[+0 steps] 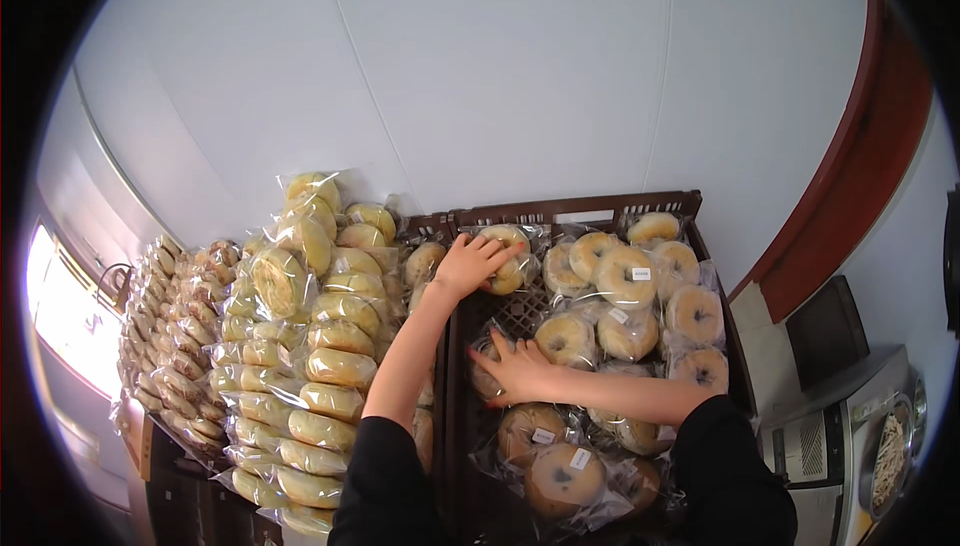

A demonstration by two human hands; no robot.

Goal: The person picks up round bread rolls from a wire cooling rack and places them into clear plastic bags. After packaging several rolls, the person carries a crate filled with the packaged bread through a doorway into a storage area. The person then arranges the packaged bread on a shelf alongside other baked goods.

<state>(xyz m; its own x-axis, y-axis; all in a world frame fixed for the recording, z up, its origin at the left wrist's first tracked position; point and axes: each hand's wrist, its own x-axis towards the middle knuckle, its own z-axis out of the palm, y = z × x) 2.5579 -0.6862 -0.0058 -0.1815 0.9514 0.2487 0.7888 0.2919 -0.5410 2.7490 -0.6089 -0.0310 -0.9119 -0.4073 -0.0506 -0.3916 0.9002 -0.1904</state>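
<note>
My left hand (476, 264) reaches to the back of a dark brown plastic crate (590, 208). Its fingers are curved over a bagged bagel (510, 244) by the crate's back left corner; the thumb is hard to see. Nearer to me, my right hand (521, 370) comes in from the right, its forearm passing over other bagels. Thumb and fingers span a second bagged bagel (485, 378) along the crate's left side, covering part of it. Clear-wrapped bagels (628, 278), some with small white labels, are piled in the crate's right half and near end.
Left of the crate, tall rows of bagged pale bagels (335, 371) stand packed, some stacked above the rest. Bagged darker brown bagels (180, 346) fill the far left. A pale wall (520, 76) rises behind. At right are grey equipment (815, 446) and a round bowl (890, 456).
</note>
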